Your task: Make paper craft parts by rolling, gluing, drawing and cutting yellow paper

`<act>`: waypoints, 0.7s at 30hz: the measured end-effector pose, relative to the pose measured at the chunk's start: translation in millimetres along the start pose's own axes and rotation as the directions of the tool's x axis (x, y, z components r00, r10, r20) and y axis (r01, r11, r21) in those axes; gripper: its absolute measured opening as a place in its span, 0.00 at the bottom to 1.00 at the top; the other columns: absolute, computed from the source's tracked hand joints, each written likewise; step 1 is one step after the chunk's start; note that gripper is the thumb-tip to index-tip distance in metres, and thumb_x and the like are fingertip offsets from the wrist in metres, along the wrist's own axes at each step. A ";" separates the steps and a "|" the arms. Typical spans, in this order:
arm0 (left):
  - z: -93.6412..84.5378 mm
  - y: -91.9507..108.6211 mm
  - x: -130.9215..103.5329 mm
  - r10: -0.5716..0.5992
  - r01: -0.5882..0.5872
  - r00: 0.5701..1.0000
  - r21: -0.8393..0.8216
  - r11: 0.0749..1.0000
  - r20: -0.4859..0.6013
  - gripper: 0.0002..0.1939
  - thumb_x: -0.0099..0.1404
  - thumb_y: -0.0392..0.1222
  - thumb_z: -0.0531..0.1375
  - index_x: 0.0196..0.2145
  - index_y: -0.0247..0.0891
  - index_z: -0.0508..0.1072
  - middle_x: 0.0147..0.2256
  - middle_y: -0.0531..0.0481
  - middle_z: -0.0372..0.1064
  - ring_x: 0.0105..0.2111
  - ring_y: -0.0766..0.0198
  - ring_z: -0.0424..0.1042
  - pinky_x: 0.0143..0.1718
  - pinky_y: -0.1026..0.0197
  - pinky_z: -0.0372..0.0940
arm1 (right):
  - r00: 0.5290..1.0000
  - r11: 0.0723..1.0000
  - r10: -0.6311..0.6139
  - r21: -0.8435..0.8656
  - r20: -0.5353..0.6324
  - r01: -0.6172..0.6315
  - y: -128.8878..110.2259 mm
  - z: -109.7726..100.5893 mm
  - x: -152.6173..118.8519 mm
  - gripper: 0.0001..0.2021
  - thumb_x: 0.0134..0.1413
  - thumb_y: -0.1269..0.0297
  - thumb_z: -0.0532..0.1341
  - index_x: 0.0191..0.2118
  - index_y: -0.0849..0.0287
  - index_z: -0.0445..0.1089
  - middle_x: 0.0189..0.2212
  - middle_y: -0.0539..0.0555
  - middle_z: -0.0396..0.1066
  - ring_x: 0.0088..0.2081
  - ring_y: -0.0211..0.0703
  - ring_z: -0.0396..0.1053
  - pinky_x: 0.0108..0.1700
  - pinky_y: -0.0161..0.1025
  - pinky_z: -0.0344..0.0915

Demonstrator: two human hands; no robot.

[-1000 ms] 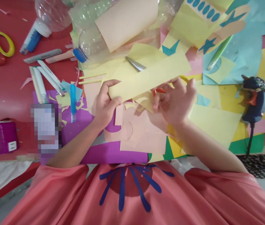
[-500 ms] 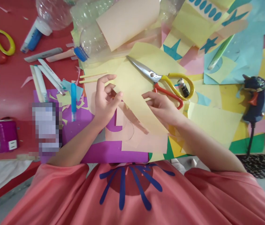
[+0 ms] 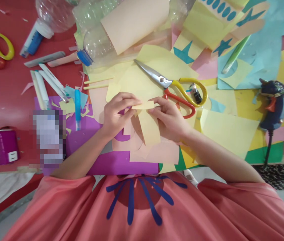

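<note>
Between my hands is a pale yellow paper strip (image 3: 151, 129), its upper end folded over into a narrow flap. My left hand (image 3: 118, 113) pinches the left end of the fold between thumb and fingers. On the other side, my right hand (image 3: 169, 117) grips the fold's right end the same way. The strip's lower part hangs toward me over pale pink paper (image 3: 162, 154). Just beyond my right hand lie scissors (image 3: 165, 82) with one yellow and one red handle, their blades pointing to the upper left.
Clear plastic bottles (image 3: 98, 47) and a rolled peach paper (image 3: 136, 23) lie at the back. Several markers (image 3: 53, 80) and a blurred-out phone (image 3: 48, 137) are on the left. A dark glue gun (image 3: 274, 107) stands at right. Blue stars (image 3: 183, 53) decorate yellow paper.
The strip has turned from slanting lengthwise to hanging down, with its top end folded over. My left hand has lowered and closed on the fold; both hands are nearer each other.
</note>
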State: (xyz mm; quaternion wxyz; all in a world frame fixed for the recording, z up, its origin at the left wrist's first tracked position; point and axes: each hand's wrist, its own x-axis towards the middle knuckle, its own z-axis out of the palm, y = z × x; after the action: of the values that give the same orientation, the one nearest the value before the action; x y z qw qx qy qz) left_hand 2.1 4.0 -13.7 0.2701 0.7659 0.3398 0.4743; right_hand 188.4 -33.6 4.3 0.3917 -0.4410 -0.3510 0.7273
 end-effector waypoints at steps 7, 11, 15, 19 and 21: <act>-0.3 1.1 -1.6 0.037 -0.041 0.997 0.052 0.998 0.068 0.15 0.67 0.31 0.58 0.44 0.48 0.78 0.42 0.52 0.76 0.43 0.69 0.76 0.43 0.66 0.71 | 1.000 0.993 0.019 0.115 0.000 -0.019 -3.0 3.2 0.1 0.11 0.51 0.63 0.67 0.36 0.54 0.64 0.21 0.43 0.64 0.24 0.33 0.65 0.27 0.32 0.61; 0.3 1.2 -1.9 0.029 -0.035 0.997 0.084 0.996 0.078 0.15 0.66 0.30 0.59 0.45 0.47 0.78 0.42 0.52 0.76 0.43 0.69 0.76 0.44 0.66 0.71 | 0.999 0.986 0.027 0.161 0.019 -0.030 -2.3 3.2 -0.1 0.10 0.51 0.67 0.65 0.39 0.53 0.65 0.23 0.43 0.65 0.29 0.36 0.68 0.33 0.34 0.65; 0.2 -0.9 -2.6 0.017 -0.026 0.997 0.124 0.992 0.072 0.15 0.66 0.30 0.59 0.45 0.47 0.78 0.42 0.52 0.76 0.43 0.68 0.76 0.45 0.65 0.71 | 0.998 0.961 0.054 0.270 0.023 -0.058 -1.9 1.6 1.0 0.05 0.57 0.64 0.57 0.39 0.55 0.67 0.24 0.45 0.63 0.28 0.35 0.65 0.34 0.35 0.66; -0.1 -0.8 -2.7 0.029 -0.041 0.997 0.157 0.987 0.075 0.14 0.68 0.31 0.56 0.45 0.46 0.77 0.43 0.51 0.76 0.44 0.68 0.76 0.44 0.64 0.71 | 1.000 0.969 0.006 0.246 0.030 -0.013 0.9 -0.2 2.0 0.08 0.56 0.60 0.63 0.40 0.56 0.69 0.23 0.44 0.60 0.27 0.33 0.63 0.34 0.34 0.65; -0.5 1.2 -2.7 0.017 -0.027 0.997 0.139 0.990 0.075 0.14 0.69 0.33 0.54 0.44 0.45 0.78 0.43 0.51 0.75 0.44 0.67 0.75 0.45 0.62 0.71 | 0.999 0.985 -0.042 0.169 0.009 0.040 3.2 -0.6 2.2 0.11 0.52 0.66 0.67 0.42 0.56 0.69 0.25 0.44 0.62 0.29 0.33 0.64 0.35 0.33 0.64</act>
State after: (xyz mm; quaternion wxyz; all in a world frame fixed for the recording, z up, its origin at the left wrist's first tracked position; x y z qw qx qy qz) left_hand 1.1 1.2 -14.1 0.2227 0.8038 0.3536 0.4234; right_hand 187.5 -32.9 0.5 0.4403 -0.3945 -0.2994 0.7489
